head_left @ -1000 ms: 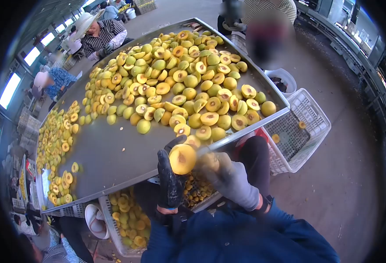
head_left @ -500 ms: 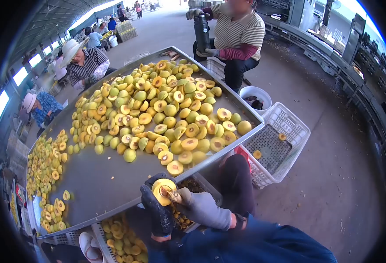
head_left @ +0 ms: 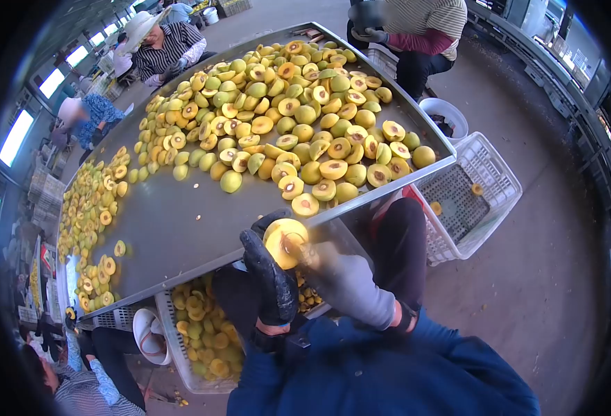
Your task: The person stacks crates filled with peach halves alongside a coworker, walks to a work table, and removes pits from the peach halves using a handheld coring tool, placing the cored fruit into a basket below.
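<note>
My left hand (head_left: 272, 281), in a black glove, holds a halved yellow fruit (head_left: 279, 244), peach-like, with its cut face up. My right hand (head_left: 353, 279), in a grey glove, is at the right side of that half and is smeared by motion. Its fingers look closed at the fruit's brown centre; what they grip is too blurred to make out. Just beyond my hands, many green-yellow fruit halves (head_left: 305, 149) are heaped on a metal-rimmed table (head_left: 174, 236), several showing brown pits.
Below the table edge stands a crate of fruit halves (head_left: 212, 340). To the right are a white crate (head_left: 489, 163) with two pieces inside and a white bucket (head_left: 451, 107). Co-workers sit at the far side (head_left: 170, 48), left (head_left: 97, 114) and back right (head_left: 427, 41); another person (head_left: 97, 388) is at lower left.
The view has tilted down and shifted, so the table sits higher and more of the lower crate shows. Both hands stay at the fruit half; the right one is now more blurred.
</note>
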Action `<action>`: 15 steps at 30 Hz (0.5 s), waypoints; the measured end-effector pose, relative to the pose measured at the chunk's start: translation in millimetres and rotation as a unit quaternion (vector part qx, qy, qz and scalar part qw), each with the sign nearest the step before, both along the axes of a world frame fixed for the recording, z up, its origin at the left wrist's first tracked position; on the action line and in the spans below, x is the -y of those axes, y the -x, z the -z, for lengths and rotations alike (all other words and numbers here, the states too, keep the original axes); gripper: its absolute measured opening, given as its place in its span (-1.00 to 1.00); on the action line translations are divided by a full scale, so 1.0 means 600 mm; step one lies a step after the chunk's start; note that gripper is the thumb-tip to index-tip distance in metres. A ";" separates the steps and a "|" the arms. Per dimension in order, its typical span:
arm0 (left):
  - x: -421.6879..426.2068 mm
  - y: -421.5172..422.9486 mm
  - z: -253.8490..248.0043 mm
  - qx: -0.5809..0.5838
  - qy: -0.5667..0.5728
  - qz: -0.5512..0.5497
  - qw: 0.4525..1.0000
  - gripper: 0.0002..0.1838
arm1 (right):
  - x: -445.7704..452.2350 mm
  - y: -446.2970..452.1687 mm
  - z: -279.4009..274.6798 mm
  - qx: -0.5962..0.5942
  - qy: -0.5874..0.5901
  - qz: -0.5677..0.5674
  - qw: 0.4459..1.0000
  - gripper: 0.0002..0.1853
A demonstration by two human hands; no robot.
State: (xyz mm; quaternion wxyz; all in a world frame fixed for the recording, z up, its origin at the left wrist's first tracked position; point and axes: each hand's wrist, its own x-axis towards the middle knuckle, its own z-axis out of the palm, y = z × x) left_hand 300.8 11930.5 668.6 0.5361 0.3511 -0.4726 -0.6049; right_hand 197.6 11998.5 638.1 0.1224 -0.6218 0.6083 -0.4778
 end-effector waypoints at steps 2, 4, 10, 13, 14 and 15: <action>-0.002 0.002 -0.004 -0.003 -0.003 0.008 1.000 -0.31 | 0.000 0.001 -0.002 -0.004 -0.006 -0.009 1.000 -0.74; -0.004 0.002 -0.006 0.007 0.005 0.008 1.000 -0.30 | 0.000 0.003 -0.003 -0.013 -0.014 -0.013 1.000 -0.76; -0.001 0.001 -0.008 0.118 0.063 -0.033 0.991 -0.29 | 0.003 0.001 0.022 -0.070 -0.070 -0.014 0.995 -0.67; 0.000 -0.001 -0.005 0.135 0.069 -0.054 0.987 -0.29 | 0.010 -0.007 0.021 -0.026 -0.068 -0.019 0.997 -0.75; 0.001 0.001 -0.004 0.132 0.065 -0.059 0.987 -0.30 | 0.015 -0.010 0.026 -0.007 -0.058 -0.016 0.998 -0.78; 0.002 0.003 -0.004 0.128 0.062 -0.065 0.988 -0.30 | 0.018 -0.013 0.028 0.011 -0.049 -0.013 0.999 -0.78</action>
